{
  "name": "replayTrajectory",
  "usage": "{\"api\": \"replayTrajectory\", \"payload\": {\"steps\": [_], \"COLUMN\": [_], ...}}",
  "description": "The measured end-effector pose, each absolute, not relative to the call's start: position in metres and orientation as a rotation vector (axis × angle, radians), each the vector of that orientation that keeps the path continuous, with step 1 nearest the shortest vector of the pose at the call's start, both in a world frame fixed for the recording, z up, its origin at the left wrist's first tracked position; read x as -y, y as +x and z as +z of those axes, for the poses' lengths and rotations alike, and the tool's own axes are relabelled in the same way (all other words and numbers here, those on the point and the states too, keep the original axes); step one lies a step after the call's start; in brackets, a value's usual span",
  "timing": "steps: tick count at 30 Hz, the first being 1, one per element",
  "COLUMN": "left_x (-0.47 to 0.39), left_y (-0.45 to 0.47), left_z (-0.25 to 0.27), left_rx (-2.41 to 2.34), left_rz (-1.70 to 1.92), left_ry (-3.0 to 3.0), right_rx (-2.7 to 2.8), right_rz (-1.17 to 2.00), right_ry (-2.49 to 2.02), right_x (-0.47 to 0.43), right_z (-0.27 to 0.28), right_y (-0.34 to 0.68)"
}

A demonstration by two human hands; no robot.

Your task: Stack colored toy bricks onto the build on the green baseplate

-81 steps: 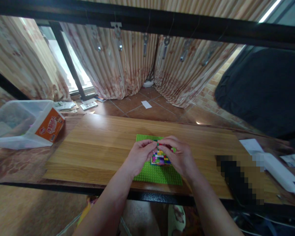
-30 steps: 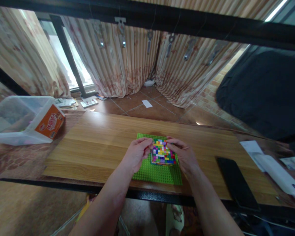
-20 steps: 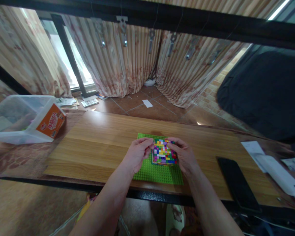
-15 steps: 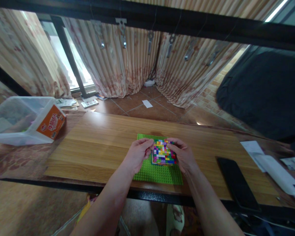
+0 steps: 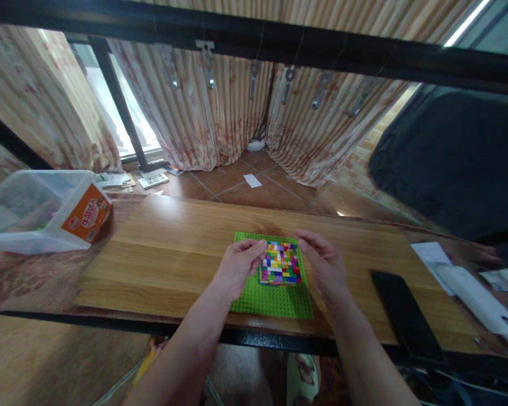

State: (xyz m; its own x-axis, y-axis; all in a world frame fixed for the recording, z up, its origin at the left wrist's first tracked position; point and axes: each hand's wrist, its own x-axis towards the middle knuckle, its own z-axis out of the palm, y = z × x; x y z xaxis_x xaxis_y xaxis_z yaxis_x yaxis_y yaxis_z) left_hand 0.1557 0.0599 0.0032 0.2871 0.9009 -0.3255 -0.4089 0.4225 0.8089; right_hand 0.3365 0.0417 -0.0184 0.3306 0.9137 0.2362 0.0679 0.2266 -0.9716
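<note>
A low block of small multicoloured toy bricks [image 5: 280, 264] sits on a green studded baseplate [image 5: 271, 301]. My left hand [image 5: 241, 265] is by the block's upper left corner, thumb and forefinger pinched together; whatever lies between them is too small to tell. To the right of the bricks, my right hand [image 5: 327, 268] hovers apart from the block over the plate's right edge. Its thumb and forefinger tips come close together, and I cannot make out anything between them.
The baseplate lies on a wooden board [image 5: 173, 254]. At the left stands a clear plastic bin [image 5: 38, 239] with an orange label. A black phone [image 5: 406, 316] lies to the right, beside a white device [image 5: 476, 299] and papers [image 5: 429, 259]. A dark bar [image 5: 237, 25] crosses above.
My right hand has moved off the brick block to the right, uncovering its right side. My left hand stays at the upper left corner. The view has shifted slightly.
</note>
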Motion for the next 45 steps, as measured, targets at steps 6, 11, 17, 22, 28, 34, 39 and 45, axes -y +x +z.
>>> {"api": "replayTrajectory", "payload": {"steps": [6, 11, 17, 22, 28, 34, 39, 45], "left_x": [-0.058, -0.056, -0.056, -0.056, -0.057, -0.057, -0.057, -0.057], "left_y": [0.158, 0.158, 0.157, 0.157, 0.157, 0.158, 0.159, 0.16], "left_z": [0.004, 0.007, 0.007, 0.007, 0.006, 0.004, 0.003, 0.003], "left_rx": [-0.824, -0.778, -0.762, -0.767, -0.762, -0.804, -0.833, -0.867], "left_rz": [0.938, 0.919, 0.902, 0.911, 0.922, 0.936, 0.965, 0.992], "left_ry": [0.694, 0.712, 0.729, 0.742, 0.744, 0.752, 0.775, 0.817], "right_rx": [1.538, 1.618, 1.609, 1.568, 1.617, 1.672, 1.732, 1.775], "right_rz": [0.569, 0.53, 0.537, 0.523, 0.503, 0.418, 0.455, 0.478], "right_ry": [-1.186, -1.215, -1.228, -1.225, -1.209, -1.223, -1.246, -1.296], "right_x": [-0.034, -0.031, -0.032, -0.032, -0.032, -0.029, -0.027, -0.024], "right_z": [0.0, 0.002, -0.002, -0.004, -0.005, -0.003, 0.001, 0.007], "right_y": [0.32, 0.31, 0.308, 0.309, 0.311, 0.31, 0.308, 0.308]}}
